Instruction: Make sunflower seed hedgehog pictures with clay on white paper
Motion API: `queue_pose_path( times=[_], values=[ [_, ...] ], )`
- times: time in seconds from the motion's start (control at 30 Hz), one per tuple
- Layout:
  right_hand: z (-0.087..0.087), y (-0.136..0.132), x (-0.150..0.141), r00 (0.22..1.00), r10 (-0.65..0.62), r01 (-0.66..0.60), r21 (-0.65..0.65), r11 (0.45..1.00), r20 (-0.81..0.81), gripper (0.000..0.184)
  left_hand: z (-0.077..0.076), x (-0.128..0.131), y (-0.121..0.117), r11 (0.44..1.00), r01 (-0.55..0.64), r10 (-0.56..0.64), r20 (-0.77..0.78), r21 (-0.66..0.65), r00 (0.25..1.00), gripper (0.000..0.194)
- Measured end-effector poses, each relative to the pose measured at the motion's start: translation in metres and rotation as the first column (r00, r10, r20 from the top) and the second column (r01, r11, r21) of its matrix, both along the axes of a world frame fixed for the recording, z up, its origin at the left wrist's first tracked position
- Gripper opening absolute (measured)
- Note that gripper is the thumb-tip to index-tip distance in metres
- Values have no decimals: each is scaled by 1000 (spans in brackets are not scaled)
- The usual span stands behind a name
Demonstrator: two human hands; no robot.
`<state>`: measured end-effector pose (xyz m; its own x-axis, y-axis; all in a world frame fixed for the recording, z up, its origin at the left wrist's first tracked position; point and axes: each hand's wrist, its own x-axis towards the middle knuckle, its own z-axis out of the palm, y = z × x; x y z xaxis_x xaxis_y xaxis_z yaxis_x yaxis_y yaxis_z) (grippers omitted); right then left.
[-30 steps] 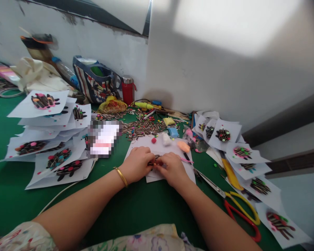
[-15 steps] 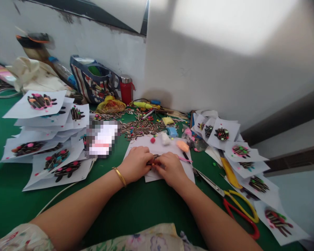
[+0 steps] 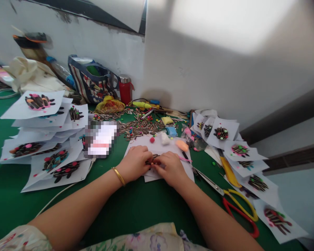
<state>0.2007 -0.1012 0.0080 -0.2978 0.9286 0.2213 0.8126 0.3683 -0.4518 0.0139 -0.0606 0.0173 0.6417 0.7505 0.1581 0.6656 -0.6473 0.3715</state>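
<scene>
On the white paper [image 3: 136, 142] in front of me, striped sunflower seeds [image 3: 155, 156] show between my two hands. My left hand [image 3: 136, 162], with a gold bangle at its wrist, is closed, its fingertips at the dark seeds. Opposite it, my right hand [image 3: 170, 168] has thumb and forefinger pinched together against the same cluster; what sits between those fingertips is mostly hidden. Just beyond the hands lie a red clay ball [image 3: 152, 139], a white clay lump [image 3: 165, 138] and an orange clay lump [image 3: 182, 145]. A pink stick [image 3: 185, 159] lies beside my right hand.
Scissors [image 3: 225, 193] and a yellow-handled cutter [image 3: 230, 173] lie at right, near papers with seed figures [image 3: 277, 220]. Another paper stack [image 3: 31, 111] and a blurred phone [image 3: 102, 139] are at left. Behind are loose seeds [image 3: 138, 127], a red flask [image 3: 125, 90] and a bag [image 3: 94, 82].
Both hands stay at the seed cluster with only slight finger movement. An orange bit seen at the right fingertips before is harder to make out now. The view has shifted slightly.
</scene>
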Motion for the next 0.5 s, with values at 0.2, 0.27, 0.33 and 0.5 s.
queue_pose_path(
  times=[0.2,0.27,0.33,0.5],
  values=[
    [6,3,14,998,-38,42,68,997,-55,14,8,-2,1,999,23,-20,96,-28,995,20],
    [10,6,23,997,-62,67,96,993,-50,20,11,-3,3,999,15,-10,163,-31,987,22],
    [17,12,33,996,-89,88,97,991,15,25,12,-4,4,999,-35,39,239,-21,970,24],
    [41,51,50,902,-270,256,88,963,337,40,8,-4,8,990,-138,128,353,4,927,30]
  ],
)
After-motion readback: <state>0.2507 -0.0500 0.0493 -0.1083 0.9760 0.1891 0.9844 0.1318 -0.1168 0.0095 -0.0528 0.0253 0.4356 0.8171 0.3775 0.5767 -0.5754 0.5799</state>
